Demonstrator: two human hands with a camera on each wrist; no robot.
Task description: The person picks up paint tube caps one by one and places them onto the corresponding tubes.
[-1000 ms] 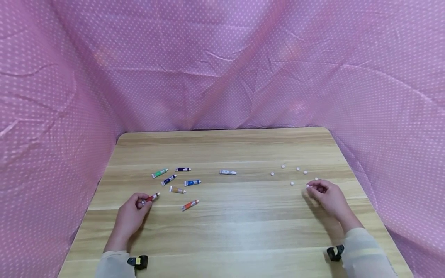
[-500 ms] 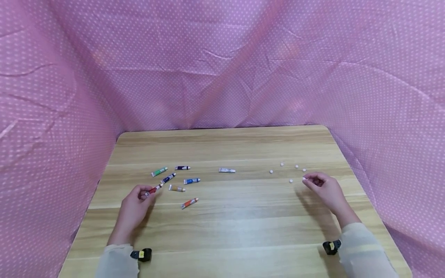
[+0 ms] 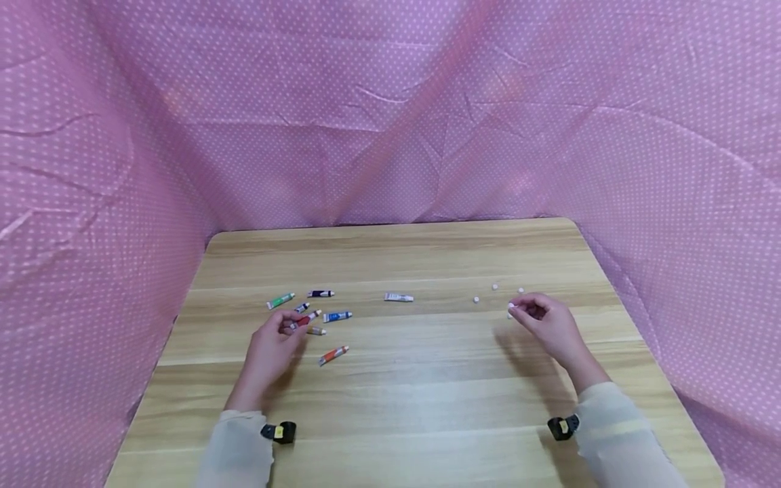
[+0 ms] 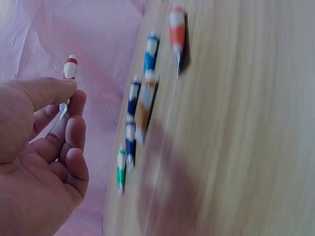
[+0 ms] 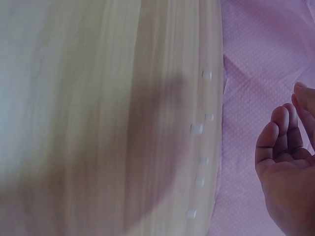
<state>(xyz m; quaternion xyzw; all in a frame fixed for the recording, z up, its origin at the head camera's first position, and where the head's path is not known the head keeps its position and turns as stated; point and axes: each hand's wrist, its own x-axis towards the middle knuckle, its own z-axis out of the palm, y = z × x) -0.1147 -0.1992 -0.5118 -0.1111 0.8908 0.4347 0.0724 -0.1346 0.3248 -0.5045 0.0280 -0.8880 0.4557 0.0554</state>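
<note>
The left hand pinches a red tube between thumb and forefinger, its other fingers loosely bent, near several slim, flat-ended tubes. The right hand pinches a white cap at its fingertips, near more caps. Beneath spreads a wood-grained table; behind hangs creased, dotted pink cloth.

sleeves: pale off-white | wrist cameras: black, boxy | markings: small, yellow

The head view looks forward and down; wrist views, nearer the hands, share its table.
</note>
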